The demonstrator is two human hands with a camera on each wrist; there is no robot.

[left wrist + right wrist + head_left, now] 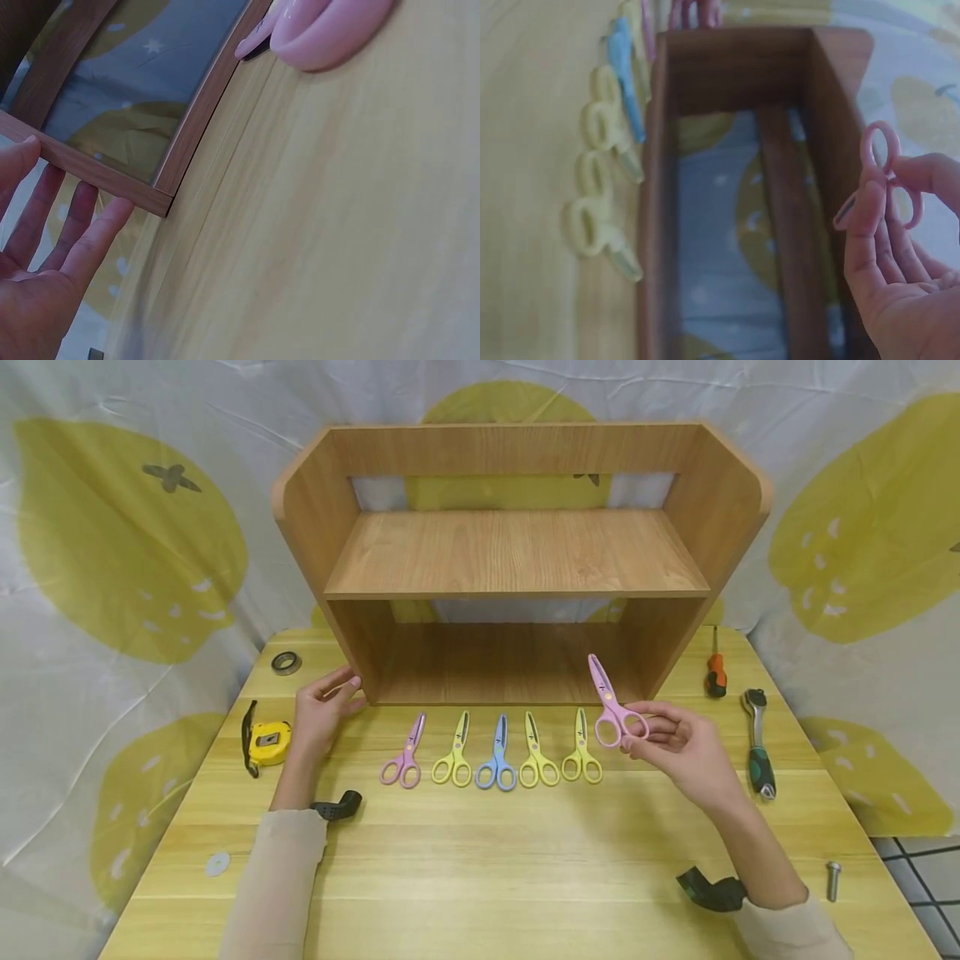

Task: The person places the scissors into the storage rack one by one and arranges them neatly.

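Observation:
Pink scissors (609, 702) are pinched by their handle loops between the thumb and fingers of my right hand (678, 747), raised with the blades pointing up. A wooden two-tier shelf (517, 556) stands at the back of the table. At its lower left side panel (101, 176), my left hand (322, 710) touches the front edge and outer face with fairly straight fingers. In front of the shelf lies a row of scissors: pink scissors (406, 756) at the left, blue scissors (498, 756) in the middle, and yellow scissors (581, 752) among the others.
Left of the shelf lie a dark ring (286, 663), a yellow tape measure (268, 742) and a round washer (217, 864). To the right are an orange-handled screwdriver (716, 675), a ratchet wrench (759, 743) and a bolt (833, 881). A lemon-print curtain (112, 652) hangs behind.

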